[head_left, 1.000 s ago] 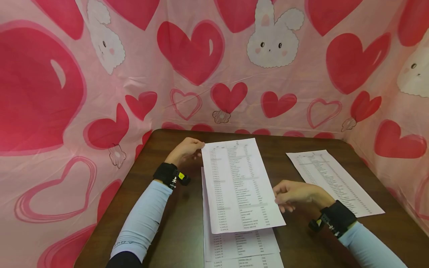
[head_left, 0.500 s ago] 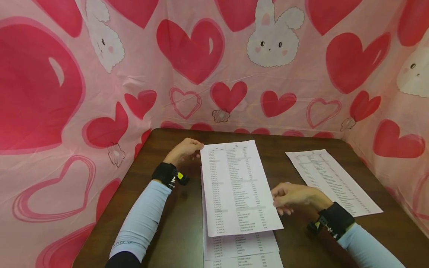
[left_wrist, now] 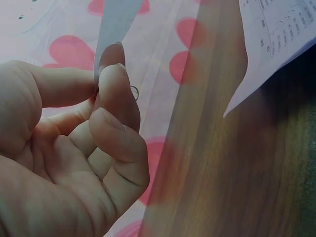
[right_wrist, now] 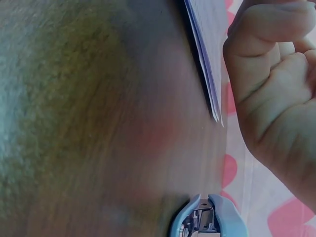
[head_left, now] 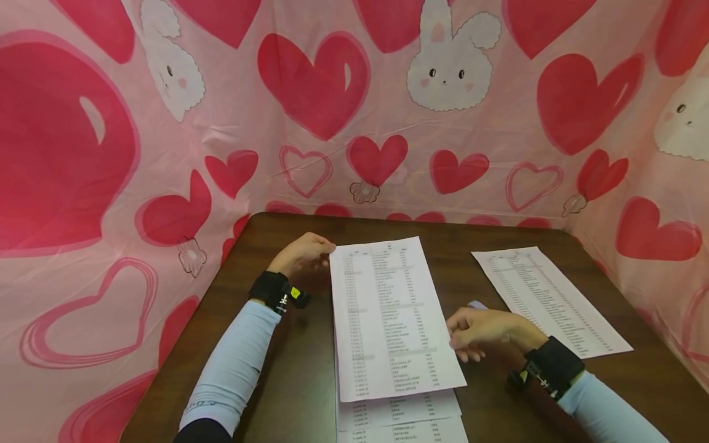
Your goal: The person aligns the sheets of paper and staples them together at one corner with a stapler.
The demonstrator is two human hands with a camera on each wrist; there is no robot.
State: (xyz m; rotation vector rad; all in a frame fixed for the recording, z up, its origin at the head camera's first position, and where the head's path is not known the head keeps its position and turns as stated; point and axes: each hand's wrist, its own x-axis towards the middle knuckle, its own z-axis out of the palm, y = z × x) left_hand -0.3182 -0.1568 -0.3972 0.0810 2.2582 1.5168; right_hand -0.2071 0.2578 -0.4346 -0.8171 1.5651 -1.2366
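Note:
A white printed sheet (head_left: 396, 320) is held up at a slant over other printed sheets (head_left: 404, 431) on the table. At its upper left corner my left hand (head_left: 304, 253) pinches it between thumb and forefinger; the left wrist view shows the held corner (left_wrist: 116, 24) edge-on. My right hand (head_left: 487, 332) holds the sheet's right edge between thumb and curled fingers, though the right wrist view cuts off those fingertips. Beyond the right hand lies a light blue stapler (right_wrist: 224, 217), mostly hidden in the head view, where just a bluish end (head_left: 477, 304) shows.
Another printed sheet (head_left: 554, 301) lies flat on the brown table (head_left: 299, 381), to the right and partly behind the right hand. A pink cloth (head_left: 382, 111) with hearts and rabbits hangs behind the table and along its sides.
The held sheet has come down slightly toward the lower sheets, both hands moving with it. More of the bluish stapler end shows beyond the right hand.

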